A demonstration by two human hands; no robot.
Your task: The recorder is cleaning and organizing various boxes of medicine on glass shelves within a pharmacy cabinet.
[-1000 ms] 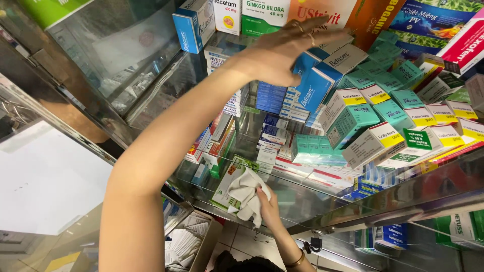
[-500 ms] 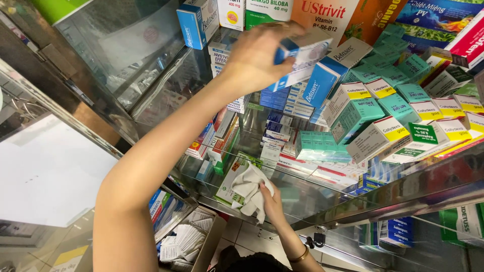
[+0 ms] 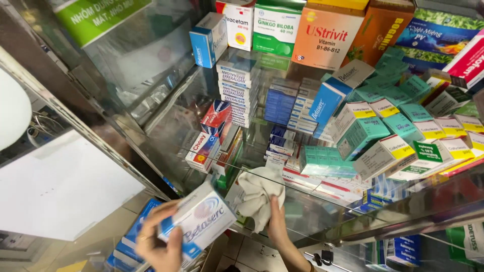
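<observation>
L hand [image 3: 157, 247] grips white-blue box [image 3: 201, 220]; R hand [image 3: 277, 225] presses white cloth [image 3: 258, 194] on glass shelf [image 3: 327, 201].

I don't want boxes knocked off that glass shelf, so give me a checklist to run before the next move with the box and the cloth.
1. Left hand grip on the white and blue box: ok, fingers wrap its lower end.
2. Right hand on the white cloth: ok, cloth bunched at the fingertips.
3. Cloth clear of the teal boxes: ok, a gap shows.
4. Teal and yellow boxes stable: not ok, they lie tilted in a loose heap.
5. Blue box upright: not ok, it leans.
6. Glass shelf surface clean: cannot tell, reflections hide it.
</observation>
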